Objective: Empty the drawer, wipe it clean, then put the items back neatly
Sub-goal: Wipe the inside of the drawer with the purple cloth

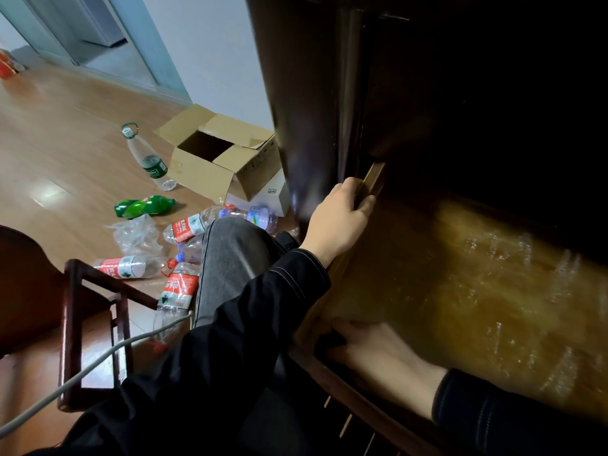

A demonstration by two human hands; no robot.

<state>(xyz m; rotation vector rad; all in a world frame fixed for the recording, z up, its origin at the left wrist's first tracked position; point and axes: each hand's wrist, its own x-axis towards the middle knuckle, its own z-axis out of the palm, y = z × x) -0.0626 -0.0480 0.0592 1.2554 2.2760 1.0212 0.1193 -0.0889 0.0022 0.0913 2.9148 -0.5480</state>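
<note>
1. The wooden floor (65, 133) carries everything here, its planks pale brown and glossy.
2. An open cardboard box (223, 159) stands on it at about eleven o'clock.
3. Just beside the box, toward nine o'clock, a clear bottle with a green label (148, 159) lies tilted.
4. Below that lies a crushed green bottle (143, 205).
5. Red-labelled empty bottles (187, 225) lie scattered nearer, beside crumpled clear plastic (138, 235).
6. A dark wooden chair (82, 324) stands at eight o'clock.

Bright room at left, deep shadow at right.
Daylight glares off the wooden floor (49, 192); the cabinet (460, 77) interior falls almost black. The drawer (460, 291) bottom is smeared by motion blur, and wide-angle distortion bends the edges.
</note>
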